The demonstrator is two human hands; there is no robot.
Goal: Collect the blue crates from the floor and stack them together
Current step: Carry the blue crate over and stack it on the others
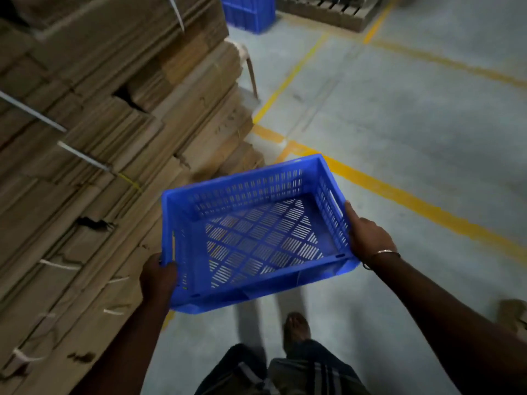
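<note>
While held above the floor (399, 138), the blue crate (256, 238) is grasped at opposite sides; left hand (158, 277) and right hand (369, 238) each clasp its rim.

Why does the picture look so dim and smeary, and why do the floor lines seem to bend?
Head view: the lighting is dim; the cardboard stacks and the far blue crates are smeared by motion blur. The held crate and both hands, left and right, look only somewhat sharper. The wide-angle lens bows the yellow floor lines.
</note>
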